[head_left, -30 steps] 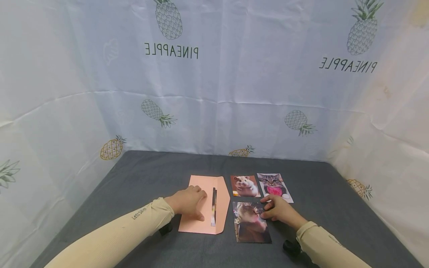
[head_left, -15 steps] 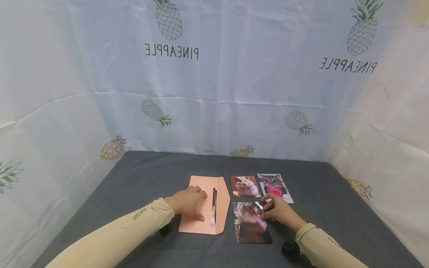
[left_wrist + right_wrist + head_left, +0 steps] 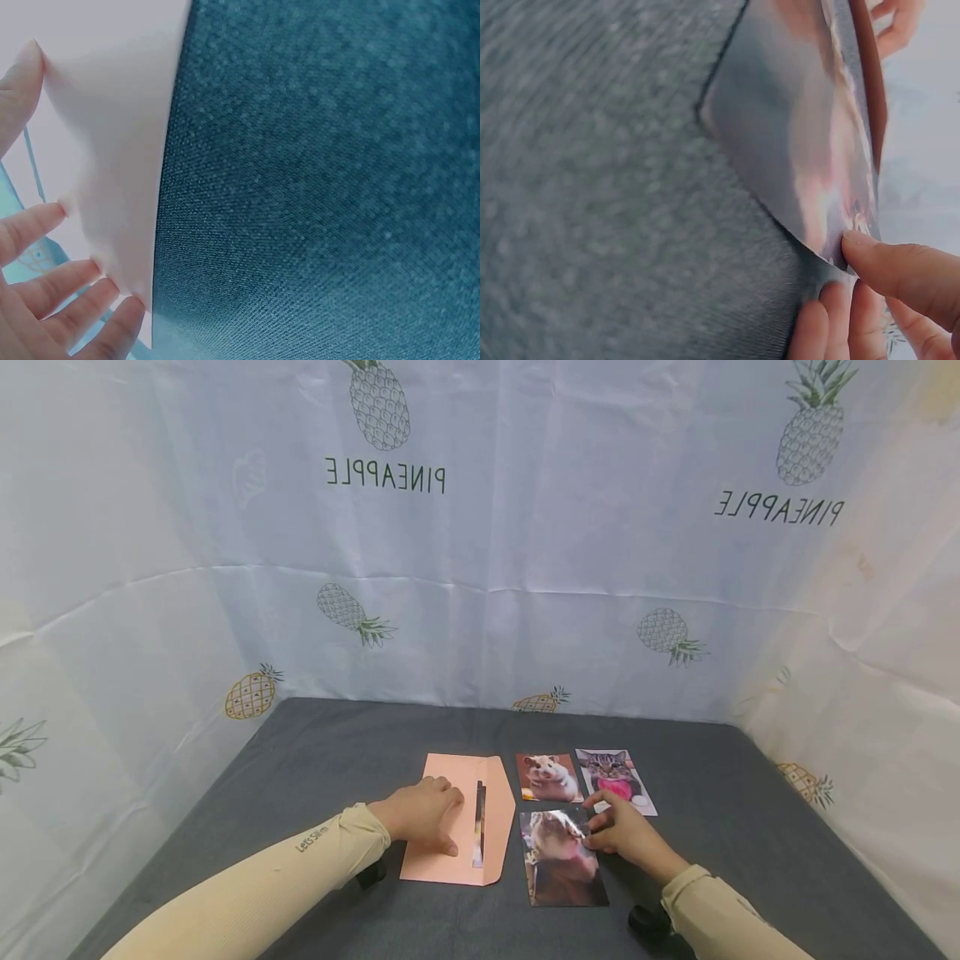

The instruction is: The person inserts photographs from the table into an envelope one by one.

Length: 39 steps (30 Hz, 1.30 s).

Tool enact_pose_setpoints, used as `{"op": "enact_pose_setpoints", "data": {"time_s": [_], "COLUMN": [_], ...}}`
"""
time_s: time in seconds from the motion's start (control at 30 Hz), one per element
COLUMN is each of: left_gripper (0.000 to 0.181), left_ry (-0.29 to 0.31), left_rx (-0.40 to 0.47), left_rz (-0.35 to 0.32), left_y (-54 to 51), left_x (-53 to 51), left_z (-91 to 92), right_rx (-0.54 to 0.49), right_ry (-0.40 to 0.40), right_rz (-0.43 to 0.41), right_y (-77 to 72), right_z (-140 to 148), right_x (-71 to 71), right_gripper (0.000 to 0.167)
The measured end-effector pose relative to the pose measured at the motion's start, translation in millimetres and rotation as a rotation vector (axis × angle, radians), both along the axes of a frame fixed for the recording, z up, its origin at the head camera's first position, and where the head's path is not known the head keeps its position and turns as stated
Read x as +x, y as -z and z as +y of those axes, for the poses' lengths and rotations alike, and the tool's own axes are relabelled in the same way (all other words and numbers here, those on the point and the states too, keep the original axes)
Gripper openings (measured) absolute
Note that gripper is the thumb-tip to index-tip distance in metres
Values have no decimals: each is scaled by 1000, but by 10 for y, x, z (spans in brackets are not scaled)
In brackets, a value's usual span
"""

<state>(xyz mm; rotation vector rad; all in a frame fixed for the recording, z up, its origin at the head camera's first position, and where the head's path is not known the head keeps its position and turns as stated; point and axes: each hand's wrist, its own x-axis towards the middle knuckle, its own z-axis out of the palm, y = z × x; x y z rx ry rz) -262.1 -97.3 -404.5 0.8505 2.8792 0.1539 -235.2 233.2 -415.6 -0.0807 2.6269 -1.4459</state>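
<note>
Now the near photo [image 3: 564,867] is pinched by the right hand [image 3: 628,835], the envelope [image 3: 466,823] at left touched by the wide-spread left hand [image 3: 422,812].

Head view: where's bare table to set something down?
Bare on the dark grey cloth-topped table: left of the peach paper envelope, beyond the beige left sleeve; the far strip before the white pineapple-print curtain; right of the tabby-cat photo. Crowded: around the right hand, which pinches the glossy brown photo close to the reddish hamster photo.

Soft light, glare on lower photo [image 3: 564,865]
</note>
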Motion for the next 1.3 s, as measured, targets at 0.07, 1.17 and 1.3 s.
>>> {"op": "enact_pose_setpoints", "data": {"time_s": [0.07,1.17,1.3], "left_gripper": [71,72,73], "left_ry": [-2,-13,-17], "left_rx": [-2,5,0], "left_rz": [0,-9,-6], "left_y": [-1,-1,5], "left_x": [-2,-9,-5], "left_z": [2,1,14], "right_rx": [-33,-298,-278], "right_ry": [-12,-125,-116], "right_rz": [-2,48,36], "right_y": [-10,-631,-627], "right_z": [8,31,-51], "right_x": [2,-80,-116], "right_gripper": [50,61,61]}}
